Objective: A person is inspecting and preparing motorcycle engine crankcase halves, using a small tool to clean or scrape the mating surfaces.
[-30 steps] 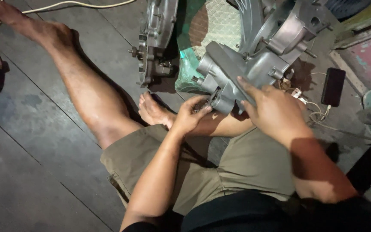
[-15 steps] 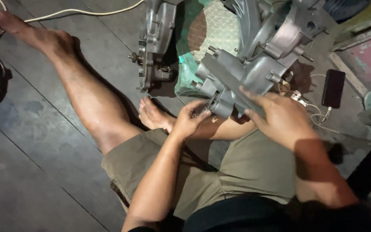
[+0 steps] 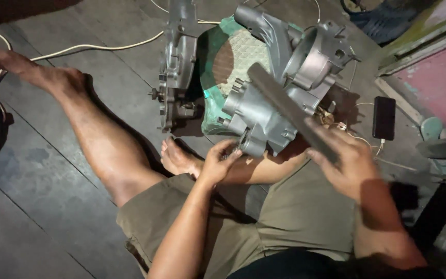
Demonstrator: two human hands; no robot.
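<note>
My right hand [image 3: 348, 161] has lifted away from the grey engine casing [image 3: 264, 116] since a moment ago, when it lay pressed on top of it; now it is clamped around a long dark bar [image 3: 290, 109], blurred, that slants up and across the casing. My left hand [image 3: 222, 161] stays at the casing's near lower corner, fingers curled together against it, though I cannot tell whether they pinch anything small there. The casing sits just past my knees, leaning on a green patterned cushion [image 3: 238, 54]. My folded foot [image 3: 179, 157] lies beside the left hand, and the bar hides part of the casing's middle. The near end of the bar is swallowed by my palm, so its shape there is unclear. To the left of the cushion a flat casing cover [image 3: 177, 62] stands on edge, with a pale cable [image 3: 94, 47] running along the dark plank floor behind my stretched leg [image 3: 99, 139]. To the right, a black phone [image 3: 384, 118] lies on the floor with a thin wire at it. A round dark object at the far left is cut off by the frame.
</note>
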